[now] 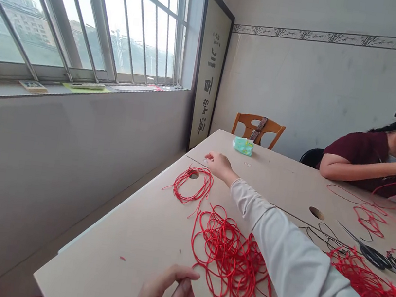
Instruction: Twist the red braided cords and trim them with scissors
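Observation:
Close to the front edge of the table, my left hand (168, 294) has its fingers curled and the thumb near the fingertips. Red cord runs right beside these fingertips, but what they hold, if anything, is hidden. A large loose tangle of red cord (232, 254) lies to the right of that hand, partly under my outstretched right sleeve. My right hand (219, 166) reaches far across the table, fingertips drawn together at a tiny whitish thing I cannot make out. Just nearer than it, a round coil of red cord (192, 187) lies over a hole in the tabletop.
A green tissue pack (243, 146) stands at the far end, before a wooden chair (258, 125). To the right lie black-handled scissors (371, 252), black cord and more red cord (373, 286). Another person in a maroon shirt (356, 146) handles red cord there.

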The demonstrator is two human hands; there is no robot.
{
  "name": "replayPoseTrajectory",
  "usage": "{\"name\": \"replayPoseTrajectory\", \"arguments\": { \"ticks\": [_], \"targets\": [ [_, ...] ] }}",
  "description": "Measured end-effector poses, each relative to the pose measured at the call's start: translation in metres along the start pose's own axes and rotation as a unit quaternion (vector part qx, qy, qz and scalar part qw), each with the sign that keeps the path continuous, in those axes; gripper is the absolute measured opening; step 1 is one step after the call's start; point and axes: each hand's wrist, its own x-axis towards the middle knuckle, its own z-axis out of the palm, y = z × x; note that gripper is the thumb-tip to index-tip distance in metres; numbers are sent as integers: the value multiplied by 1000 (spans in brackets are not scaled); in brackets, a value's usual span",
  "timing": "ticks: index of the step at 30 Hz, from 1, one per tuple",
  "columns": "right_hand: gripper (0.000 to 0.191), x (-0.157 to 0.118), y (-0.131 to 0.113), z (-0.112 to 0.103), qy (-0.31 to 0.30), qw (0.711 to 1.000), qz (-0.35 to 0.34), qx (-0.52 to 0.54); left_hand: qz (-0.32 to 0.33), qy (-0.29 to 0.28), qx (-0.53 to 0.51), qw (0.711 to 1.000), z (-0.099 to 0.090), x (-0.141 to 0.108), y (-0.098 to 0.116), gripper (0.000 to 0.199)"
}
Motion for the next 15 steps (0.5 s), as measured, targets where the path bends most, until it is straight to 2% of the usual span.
{"name": "replayPoseTrajectory", "arguments": {
  "ticks": [2, 5, 7, 8, 10, 12, 13, 15],
  "targets": [
    [18, -14, -22, -10, -3, 999, -31, -14, 40, -18, -3, 999, 1, 0, 3, 31],
    [21, -41, -61, -17, -12, 996, -87, -21, 78, 19, 3, 997, -2, -11, 12, 29],
    [22, -64, -89, -17, -25, 991, -133, -17, 105, 15, 54, 993, -18, -26, 20, 28],
    [21, -77, -102, -15, -35, 987, -158, -13, 128, 11, 94, 987, -32, -35, 23, 27],
    [19, -106, -127, -9, -55, 976, -213, -3, 150, 21, 201, 968, -78, -55, 30, 26],
    [18, -137, -150, -1, -78, 956, -282, 6, 114, 105, 322, 934, -144, -77, 33, 24],
    [19, -151, -160, 4, -92, 946, -309, 8, 65, 165, 384, 906, -181, -90, 34, 25],
    [20, -178, -179, 16, -118, 932, -343, 12, -51, 258, 487, 833, -254, -122, 34, 28]
  ]
}}
